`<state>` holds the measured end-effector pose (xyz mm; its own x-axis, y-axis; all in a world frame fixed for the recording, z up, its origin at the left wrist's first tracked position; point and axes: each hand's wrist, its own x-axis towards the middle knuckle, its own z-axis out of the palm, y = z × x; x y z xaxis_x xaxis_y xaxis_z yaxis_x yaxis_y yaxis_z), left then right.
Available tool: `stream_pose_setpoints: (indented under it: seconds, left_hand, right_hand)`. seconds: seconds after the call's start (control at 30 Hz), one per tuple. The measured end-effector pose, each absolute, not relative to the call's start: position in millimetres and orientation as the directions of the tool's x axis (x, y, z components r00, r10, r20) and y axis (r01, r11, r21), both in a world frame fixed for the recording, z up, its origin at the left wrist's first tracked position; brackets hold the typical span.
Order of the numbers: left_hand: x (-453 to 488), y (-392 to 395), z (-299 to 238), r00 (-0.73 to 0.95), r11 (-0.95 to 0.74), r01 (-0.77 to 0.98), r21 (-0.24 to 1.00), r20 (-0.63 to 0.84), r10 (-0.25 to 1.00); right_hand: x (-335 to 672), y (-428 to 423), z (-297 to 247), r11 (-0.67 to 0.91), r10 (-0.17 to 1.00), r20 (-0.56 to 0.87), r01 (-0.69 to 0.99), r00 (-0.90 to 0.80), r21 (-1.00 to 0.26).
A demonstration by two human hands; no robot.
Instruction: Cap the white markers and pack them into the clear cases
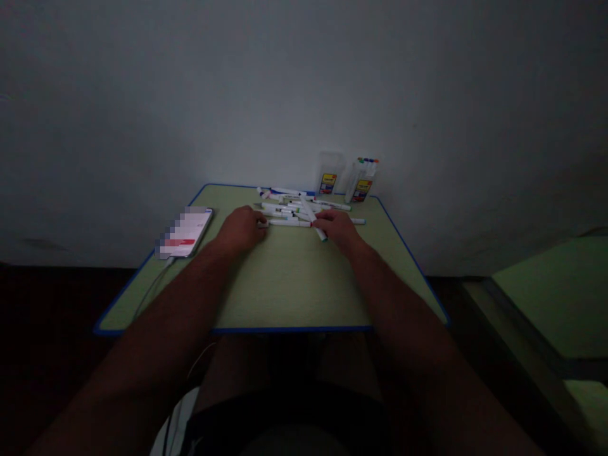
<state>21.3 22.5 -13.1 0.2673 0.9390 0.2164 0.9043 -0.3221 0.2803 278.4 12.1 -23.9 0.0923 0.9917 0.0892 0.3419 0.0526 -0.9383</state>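
Note:
A heap of white markers (292, 208) lies toward the back of a small pale-green table (294, 285). My left hand (243, 229) is closed on the left end of a white marker (289, 223) at the heap's front edge. At that marker's pinkish right end, my right hand (338, 229) has its fingers closed around a marker; which one exactly is hard to tell. Beside those fingers a green-ended marker (319, 232) lies slantwise over the others. Another marker (358, 221) pokes out to the right of my right hand.
Against the wall stand a clear plastic case (331, 170) with a label and a second case (360, 183) holding several markers with coloured ends. A lit phone (192, 231) with a charging cable (152, 285) lies at the table's left. Blue edging rims the table.

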Motion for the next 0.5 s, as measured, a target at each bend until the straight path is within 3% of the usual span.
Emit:
stream_pose_setpoints:
  seconds: [0.27, 0.5]
  left_hand:
    - [23.2, 21.6, -12.0, 0.252, -0.316, 0.888, 0.335, 0.222, 0.942]
    - [22.9, 21.9, -15.0, 0.227, -0.292, 0.900, 0.324, 0.225, 0.948]
  right_hand:
    - [277.9, 5.0, -9.1, -0.112, 0.992, -0.114, -0.036, 0.058, -0.993]
    - [278.1, 1.9, -4.1, -0.160, 0.985, -0.165, -0.083, 0.058, -0.984]
